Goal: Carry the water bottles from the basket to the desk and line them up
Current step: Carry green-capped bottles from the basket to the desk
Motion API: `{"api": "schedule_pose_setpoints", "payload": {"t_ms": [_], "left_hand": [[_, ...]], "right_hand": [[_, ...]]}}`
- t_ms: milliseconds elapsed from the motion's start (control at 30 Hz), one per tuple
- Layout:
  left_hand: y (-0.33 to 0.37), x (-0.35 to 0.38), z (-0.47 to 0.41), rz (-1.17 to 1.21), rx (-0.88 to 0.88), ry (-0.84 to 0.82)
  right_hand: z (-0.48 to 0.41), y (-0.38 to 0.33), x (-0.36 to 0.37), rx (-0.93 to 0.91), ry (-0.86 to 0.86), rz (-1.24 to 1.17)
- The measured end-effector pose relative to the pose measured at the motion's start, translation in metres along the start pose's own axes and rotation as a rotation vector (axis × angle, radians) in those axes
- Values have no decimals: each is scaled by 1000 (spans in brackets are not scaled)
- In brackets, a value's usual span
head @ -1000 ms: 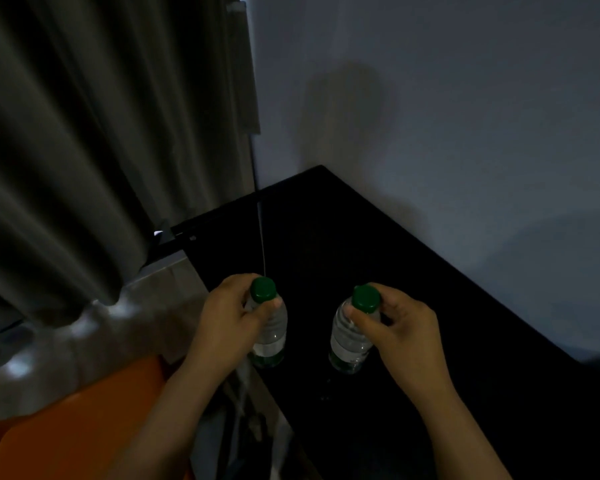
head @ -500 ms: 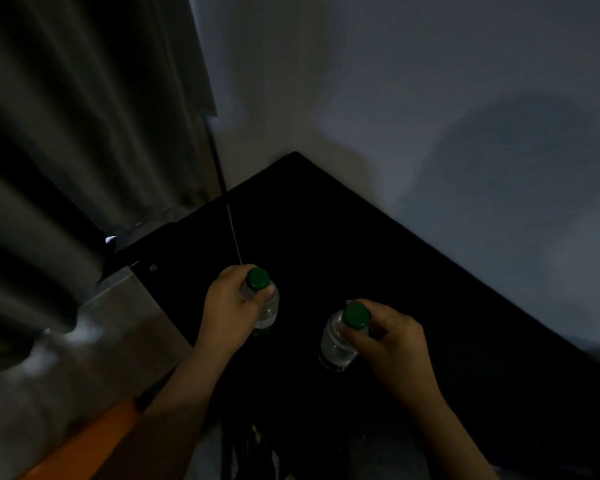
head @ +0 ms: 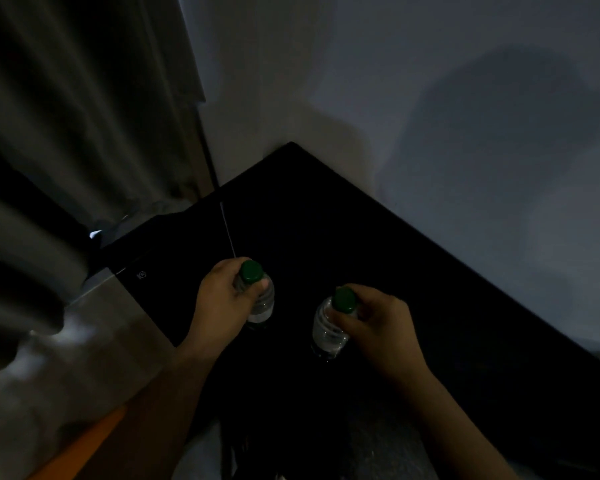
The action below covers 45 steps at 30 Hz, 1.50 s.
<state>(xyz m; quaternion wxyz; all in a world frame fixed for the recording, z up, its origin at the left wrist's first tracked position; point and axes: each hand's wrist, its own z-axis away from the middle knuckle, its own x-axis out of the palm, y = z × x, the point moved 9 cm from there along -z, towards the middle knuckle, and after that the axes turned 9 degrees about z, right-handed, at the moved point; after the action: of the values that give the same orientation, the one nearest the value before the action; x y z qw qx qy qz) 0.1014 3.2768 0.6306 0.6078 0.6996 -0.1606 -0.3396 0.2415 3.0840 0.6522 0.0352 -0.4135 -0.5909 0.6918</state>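
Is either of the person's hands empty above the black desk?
No: the left hand grips one green-capped clear plastic bottle near its neck, and the right hand grips the other green-capped bottle.

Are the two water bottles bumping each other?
Apart. The head view shows black desk between the clear plastic green-capped bottle in the left hand and the matching bottle in the right hand.

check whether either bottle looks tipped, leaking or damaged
Nothing stands out. The left hand grips the left clear plastic green-capped bottle and the right hand grips the right clear plastic green-capped bottle, both roughly upright over the black desk. No spill shows, though dim light hides fine detail.
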Motion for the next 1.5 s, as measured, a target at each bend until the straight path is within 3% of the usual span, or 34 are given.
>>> {"api": "schedule_pose_setpoints", "payload": {"t_ms": [200, 800, 933, 1067, 1233, 1500], "left_hand": [[-7, -4, -12, -51, -59, -59], [-9, -4, -7, -145, -89, -63], [4, -1, -7, -211, -92, -72], [22, 8, -8, -303, -116, -187], [63, 25, -3, -430, 8, -293], [106, 58, 13, -477, 139, -487]], "right_hand": [[-29, -14, 14, -122, -12, 142], [-60, 9, 30, 56, 1, 138], [-57, 11, 27, 146, -75, 169], [-46, 7, 16, 175, -152, 309], [-18, 12, 1, 197, -246, 686], [25, 35, -10, 279, -355, 768]]}}
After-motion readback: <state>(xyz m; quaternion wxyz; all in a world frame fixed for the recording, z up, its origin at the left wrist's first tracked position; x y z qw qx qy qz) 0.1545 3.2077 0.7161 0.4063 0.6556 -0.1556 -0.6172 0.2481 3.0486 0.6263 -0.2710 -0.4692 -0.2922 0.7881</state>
